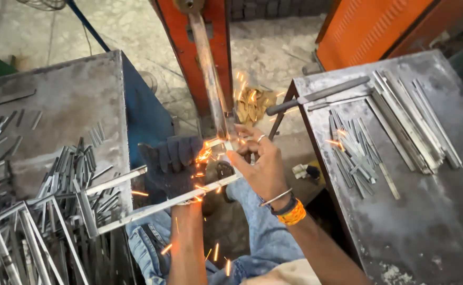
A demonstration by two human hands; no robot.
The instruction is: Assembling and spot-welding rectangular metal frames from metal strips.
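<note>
Here, sparks fly at the centre of the frame where two hands hold a metal frame under a welding arm.

The left hand (pixel 174 168), in a dark glove, is closed around the thin rectangular metal frame (pixel 131 203), which stretches from the lower left towards the centre. The bare right hand (pixel 260 163) pinches a small strip at the frame's end with curled fingers, just below the tip of the welding arm (pixel 210 79). Loose flat strips (pixel 355 153) lie on the bench (pixel 426 221) at right; finished frames (pixel 26 237) are piled at lower left.
</note>
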